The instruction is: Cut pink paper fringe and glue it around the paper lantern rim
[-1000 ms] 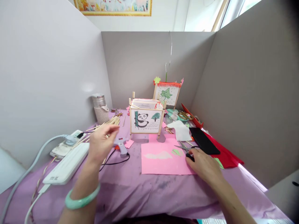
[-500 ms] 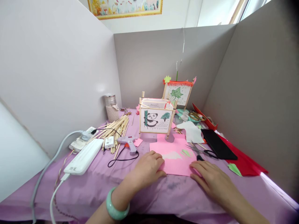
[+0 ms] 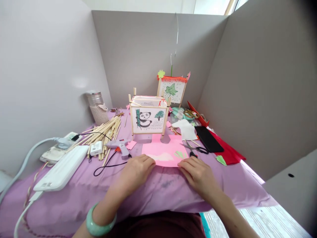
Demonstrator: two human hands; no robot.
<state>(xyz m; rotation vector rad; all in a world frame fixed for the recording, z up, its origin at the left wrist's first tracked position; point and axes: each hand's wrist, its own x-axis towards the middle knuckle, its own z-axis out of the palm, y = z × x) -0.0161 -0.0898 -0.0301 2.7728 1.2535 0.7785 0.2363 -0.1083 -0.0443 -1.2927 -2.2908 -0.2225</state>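
Observation:
A sheet of pink paper (image 3: 165, 145) lies on the purple cloth, with a pale patch and small green scraps (image 3: 180, 154) on it. My left hand (image 3: 138, 168) has its fingers and thumb closed on the paper's near left corner. At the near right corner, my right hand (image 3: 196, 172) pinches the sheet the same way. Black-handled scissors (image 3: 201, 149) lie just beyond my right hand, their blades over the paper's right edge. A stick-framed paper lantern (image 3: 148, 120) with a panda drawing stands behind the sheet.
On the left are a glue gun (image 3: 120, 145), wooden sticks (image 3: 109, 127), a white power bank (image 3: 63, 168) with cables, and a jar (image 3: 97, 109). A second lantern (image 3: 172, 89), white cloth-like piece (image 3: 187, 130), black phone-like slab (image 3: 208, 138) and red sheet (image 3: 230, 152) sit right. Grey partitions surround the table.
The view has shifted, so everything on the table appears farther left and a little higher. Both hands stay at the pink paper's near corners, the right one now curled more tightly on it.

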